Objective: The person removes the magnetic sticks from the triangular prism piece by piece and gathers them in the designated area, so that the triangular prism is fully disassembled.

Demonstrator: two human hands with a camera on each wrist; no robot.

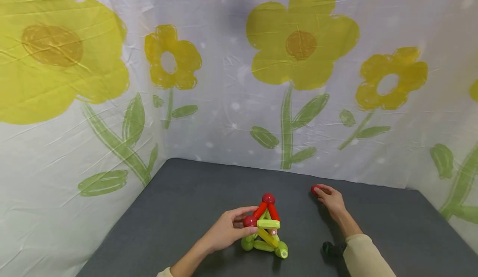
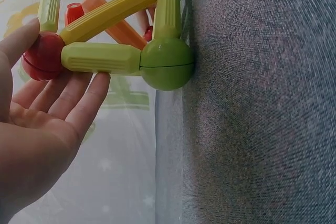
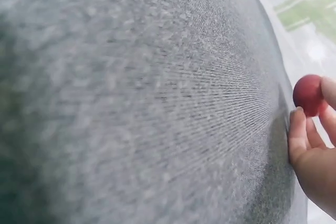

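Observation:
A frame of ribbed toy rods and balls (image 1: 267, 223) stands on the dark table, with green balls low down and red balls higher up. My left hand (image 1: 223, 230) holds a red ball (image 2: 43, 56) at the frame's left side, thumb on one side and fingers on the other. A yellow-green rod (image 2: 102, 57) runs from that ball to a green ball (image 2: 168, 63). Farther back and to the right, my right hand (image 1: 333, 202) pinches a loose red ball (image 3: 308, 95) between thumb and fingertips, at the table surface or just above it.
The dark grey tabletop (image 1: 194, 185) reaches back to a hanging white cloth (image 1: 224, 115) printed with yellow flowers. A small black object (image 1: 328, 249) sits at the right wrist, by the beige sleeve (image 1: 367, 256).

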